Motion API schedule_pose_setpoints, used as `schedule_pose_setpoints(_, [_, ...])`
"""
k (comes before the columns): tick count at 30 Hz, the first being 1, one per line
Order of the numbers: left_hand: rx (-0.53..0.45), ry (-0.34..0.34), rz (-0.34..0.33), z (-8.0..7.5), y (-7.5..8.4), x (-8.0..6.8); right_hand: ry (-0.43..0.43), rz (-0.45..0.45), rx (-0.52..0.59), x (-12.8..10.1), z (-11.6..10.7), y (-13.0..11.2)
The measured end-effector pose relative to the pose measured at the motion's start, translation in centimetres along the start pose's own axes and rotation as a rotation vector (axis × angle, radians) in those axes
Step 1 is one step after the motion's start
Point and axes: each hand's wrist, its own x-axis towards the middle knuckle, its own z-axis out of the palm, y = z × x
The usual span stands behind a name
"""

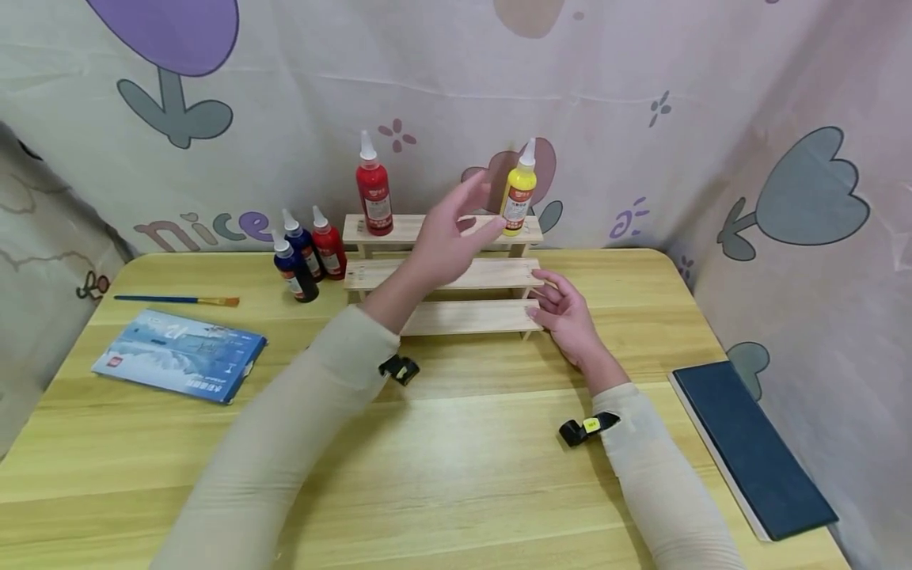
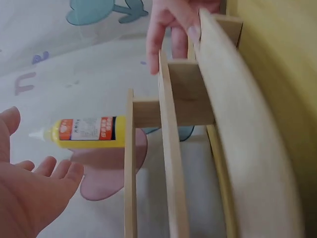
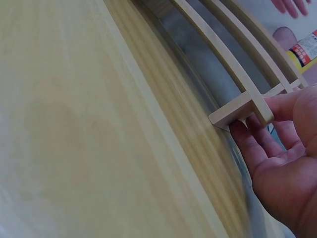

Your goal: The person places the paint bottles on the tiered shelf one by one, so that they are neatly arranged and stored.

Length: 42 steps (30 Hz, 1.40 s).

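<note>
A three-step wooden rack (image 1: 470, 318) stands at the back of the table. On its top step are a yellow paint bottle (image 1: 518, 194) at the right and a red paint bottle (image 1: 374, 194) at the left, both upright with white nozzles. My left hand (image 1: 450, 237) is raised beside the yellow bottle, fingers spread and relaxed. A gap separates that hand (image 2: 42, 193) from the bottle (image 2: 89, 132) in the left wrist view. At the rack's right end, my right hand (image 1: 568, 321) grips the lowest step, thumb in front and fingers behind, as the right wrist view also shows.
Left of the rack stand two dark blue paint bottles (image 1: 295, 271) and another red one (image 1: 328, 245). A paintbrush (image 1: 178, 300) and a blue paper pad (image 1: 178, 354) lie at the left. A dark-covered book (image 1: 755, 451) rests along the right edge. Printed cloth (image 1: 442, 79) hangs behind the table.
</note>
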Motion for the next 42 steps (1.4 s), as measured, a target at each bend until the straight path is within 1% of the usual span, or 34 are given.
schedule_pose_setpoints(1, [-0.01,0.008,0.011,-0.2,0.0,-0.7,-0.001,0.001,0.002,0.0,0.0,0.0])
schedule_pose_setpoints(4, [-0.065,0.034,0.005,-1.0,1.3,-3.3,-0.003,-0.003,0.012,0.0,0.0,0.1])
schedule_pose_setpoints(5, [-0.083,0.049,0.016,-1.3,1.6,-4.1,-0.005,-0.005,0.013,0.0,0.0,0.0])
schedule_pose_setpoints(7, [-0.111,0.083,0.021,-2.1,1.6,-5.4,-0.006,-0.012,0.017,0.1,0.0,0.1])
schedule_pose_setpoints(8, [-0.128,0.1,0.025,-2.5,1.9,-6.1,-0.005,-0.014,0.017,0.1,0.0,0.1])
schedule_pose_setpoints(11, [-0.142,0.158,0.036,-3.7,1.5,-7.8,0.0,-0.019,0.016,0.1,-0.1,0.1])
schedule_pose_setpoints(13, [-0.136,0.198,0.031,-4.5,1.1,-8.8,0.003,-0.021,0.013,0.1,-0.2,0.1])
schedule_pose_setpoints(16, [-0.123,0.255,0.009,-5.6,0.6,-9.7,0.008,-0.027,0.013,0.0,-0.4,0.0])
schedule_pose_setpoints(19, [-0.097,0.313,0.001,-6.8,-0.1,-10.1,0.013,-0.03,0.016,-0.1,-0.6,-0.1])
schedule_pose_setpoints(21, [-0.071,0.362,0.018,-7.7,-0.7,-10.4,0.012,-0.029,0.023,-0.2,-0.6,-0.2])
schedule_pose_setpoints(24, [-0.032,0.469,0.062,-9.7,-2.0,-10.9,0.0,-0.026,0.024,-0.2,-0.6,-0.3])
schedule_pose_setpoints(26, [0.005,0.545,0.083,-11.4,-2.9,-11.3,-0.003,-0.027,0.022,-0.2,-0.5,-0.4])
schedule_pose_setpoints(28, [0.038,0.609,0.093,-13.2,-4.0,-11.5,-0.007,-0.029,0.017,-0.2,-0.5,-0.4])
schedule_pose_setpoints(29, [0.063,0.629,0.082,-14.1,-4.6,-11.7,-0.009,-0.03,0.017,-0.1,-0.5,-0.4])
schedule_pose_setpoints(30, [0.085,0.64,0.058,-15.0,-5.2,-11.8,-0.011,-0.031,0.016,-0.1,-0.4,-0.4])
schedule_pose_setpoints(32, [0.139,0.634,-0.014,-16.5,-6.3,-11.9,-0.015,-0.032,0.017,-0.1,-0.4,-0.4])
schedule_pose_setpoints(33, [0.155,0.624,-0.049,-17.2,-6.9,-11.9,-0.015,-0.032,0.017,-0.1,-0.4,-0.4])
schedule_pose_setpoints(35, [0.205,0.587,-0.141,-18.1,-7.8,-11.8,-0.014,-0.032,0.015,-0.1,-0.3,-0.4])
schedule_pose_setpoints(36, [0.231,0.568,-0.179,-18.5,-8.1,-11.8,-0.011,-0.032,0.013,-0.1,-0.3,-0.4])
schedule_pose_setpoints(38, [0.268,0.537,-0.233,-19.0,-8.7,-11.7,-0.011,-0.031,0.014,-0.1,-0.2,-0.3])
schedule_pose_setpoints(42, [0.305,0.49,-0.288,-19.4,-9.8,-11.9,-0.019,-0.024,0.025,0.0,0.0,0.1])
